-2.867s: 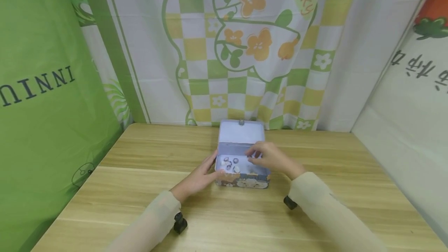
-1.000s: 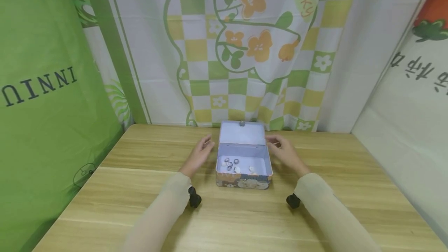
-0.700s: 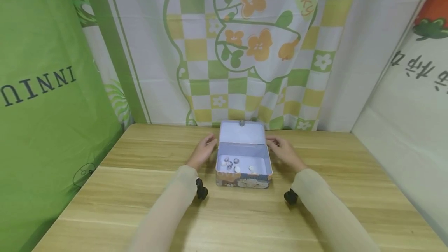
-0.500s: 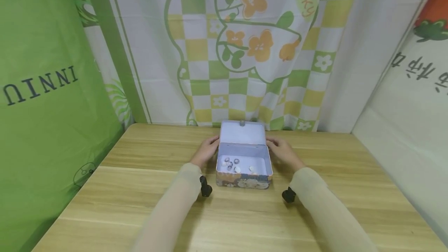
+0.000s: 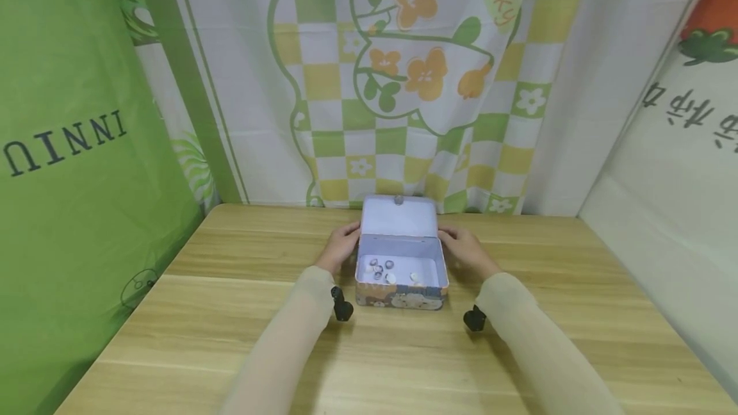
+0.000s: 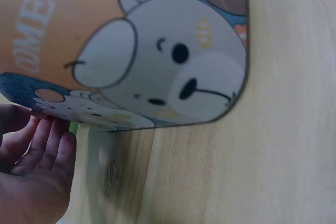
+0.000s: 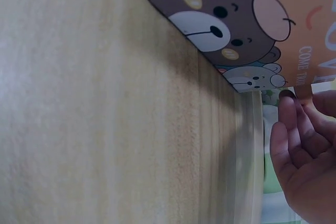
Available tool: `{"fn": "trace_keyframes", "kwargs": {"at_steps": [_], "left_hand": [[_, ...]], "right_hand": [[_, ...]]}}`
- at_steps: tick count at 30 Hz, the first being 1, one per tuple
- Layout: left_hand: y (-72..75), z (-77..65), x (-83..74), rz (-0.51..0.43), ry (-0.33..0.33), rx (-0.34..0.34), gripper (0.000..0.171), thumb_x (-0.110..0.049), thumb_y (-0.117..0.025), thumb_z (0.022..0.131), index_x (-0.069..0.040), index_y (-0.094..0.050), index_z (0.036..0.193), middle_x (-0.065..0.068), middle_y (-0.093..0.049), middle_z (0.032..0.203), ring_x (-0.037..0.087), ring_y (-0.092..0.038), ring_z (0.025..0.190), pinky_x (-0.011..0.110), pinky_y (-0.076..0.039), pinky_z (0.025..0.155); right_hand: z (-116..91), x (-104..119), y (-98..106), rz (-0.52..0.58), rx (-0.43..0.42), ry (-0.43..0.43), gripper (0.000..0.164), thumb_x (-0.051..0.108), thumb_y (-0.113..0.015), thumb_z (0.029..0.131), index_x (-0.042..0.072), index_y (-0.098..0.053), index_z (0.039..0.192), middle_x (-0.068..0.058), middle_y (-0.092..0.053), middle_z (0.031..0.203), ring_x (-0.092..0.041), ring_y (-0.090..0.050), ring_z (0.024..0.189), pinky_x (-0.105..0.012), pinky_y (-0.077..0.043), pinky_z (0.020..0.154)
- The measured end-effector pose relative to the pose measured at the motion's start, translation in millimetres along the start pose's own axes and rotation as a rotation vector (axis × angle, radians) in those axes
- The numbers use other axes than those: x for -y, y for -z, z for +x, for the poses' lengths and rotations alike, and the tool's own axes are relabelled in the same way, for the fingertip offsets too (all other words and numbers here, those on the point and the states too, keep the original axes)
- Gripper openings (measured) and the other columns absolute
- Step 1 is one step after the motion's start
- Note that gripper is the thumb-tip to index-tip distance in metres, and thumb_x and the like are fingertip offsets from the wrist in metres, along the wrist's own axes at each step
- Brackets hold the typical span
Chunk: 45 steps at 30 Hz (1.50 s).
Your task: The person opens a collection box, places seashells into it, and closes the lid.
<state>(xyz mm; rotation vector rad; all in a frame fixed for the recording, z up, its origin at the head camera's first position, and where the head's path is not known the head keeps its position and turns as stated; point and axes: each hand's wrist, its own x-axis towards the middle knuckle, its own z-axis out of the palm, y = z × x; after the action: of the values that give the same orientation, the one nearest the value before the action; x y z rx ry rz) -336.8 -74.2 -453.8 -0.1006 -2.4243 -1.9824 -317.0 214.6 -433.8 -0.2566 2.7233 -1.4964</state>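
A hinged tin box (image 5: pixel 401 300) printed with cartoon bears stands on the table, its lid (image 5: pixel 399 216) tipped back. Inside, small round grey and white pieces (image 5: pixel 378 269) lie mostly at the left; a pale one (image 5: pixel 414 277) lies farther right. My left hand (image 5: pixel 340 245) holds the lid's left edge near the hinge, and my right hand (image 5: pixel 468 250) holds its right edge. In the left wrist view, the thumb and fingers (image 6: pixel 52 142) meet at the printed tin. The right wrist view has the fingers (image 7: pixel 294 135) bent at the lid's edge, fingertips partly hidden.
The wooden table (image 5: pixel 403 364) ends at a patterned curtain (image 5: pixel 398 146) close behind the lid. Green cloth (image 5: pixel 69 210) hangs at the left and white cloth (image 5: pixel 663 223) at the right. A thin dark cable (image 5: pixel 137 282) shows past the table's left edge.
My right hand has come out of the box to the lid's right edge. The left hand has left the box's left side and moved up to the lid. The lid looks barely shifted.
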Motion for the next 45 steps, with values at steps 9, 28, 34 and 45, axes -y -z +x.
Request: {"fn": "trace_keyframes", "kwargs": {"at_steps": [9, 28, 34, 45], "left_hand": [[-2.4, 2.5, -1.4, -0.169, 0.003, -0.008, 0.043, -0.004, -0.056, 0.101, 0.006, -0.05, 0.142, 0.023, -0.057, 0.138, 0.033, -0.055, 0.127, 0.039, -0.047, 0.105], [8.3, -5.4, -9.3, -0.14, -0.083, -0.052, 0.038, -0.01, -0.067, 0.095, 0.001, -0.063, 0.13, 0.016, -0.065, 0.125, 0.03, -0.057, 0.119, 0.042, -0.047, 0.102], [11.9, -7.7, -16.8, -0.123, -0.069, -0.044, 0.038, -0.018, -0.067, 0.096, -0.002, -0.063, 0.131, 0.013, -0.064, 0.126, 0.028, -0.055, 0.119, 0.044, -0.045, 0.103], [15.4, -10.5, -43.8, -0.168, -0.133, -0.072, 0.039, -0.023, -0.068, 0.097, -0.005, -0.062, 0.131, 0.01, -0.062, 0.131, 0.026, -0.054, 0.124, 0.043, -0.042, 0.108]], "right_hand": [[0, -1, 0, 0.018, -0.064, 0.06, 0.048, 0.026, -0.05, 0.106, -0.009, -0.051, 0.139, -0.029, -0.062, 0.124, -0.041, -0.06, 0.114, -0.05, -0.048, 0.101], [-4, 5, 1, 0.06, -0.155, 0.097, 0.04, 0.01, -0.06, 0.098, -0.009, -0.051, 0.132, -0.028, -0.061, 0.125, -0.038, -0.058, 0.115, -0.046, -0.049, 0.099], [-6, 7, 1, 0.058, -0.157, 0.123, 0.038, 0.006, -0.061, 0.097, -0.011, -0.052, 0.129, -0.029, -0.062, 0.123, -0.039, -0.059, 0.113, -0.047, -0.049, 0.1], [-9, 7, 1, 0.048, -0.163, 0.138, 0.035, 0.002, -0.06, 0.095, -0.01, -0.053, 0.126, -0.028, -0.064, 0.119, -0.038, -0.062, 0.108, -0.04, -0.053, 0.093]]}}
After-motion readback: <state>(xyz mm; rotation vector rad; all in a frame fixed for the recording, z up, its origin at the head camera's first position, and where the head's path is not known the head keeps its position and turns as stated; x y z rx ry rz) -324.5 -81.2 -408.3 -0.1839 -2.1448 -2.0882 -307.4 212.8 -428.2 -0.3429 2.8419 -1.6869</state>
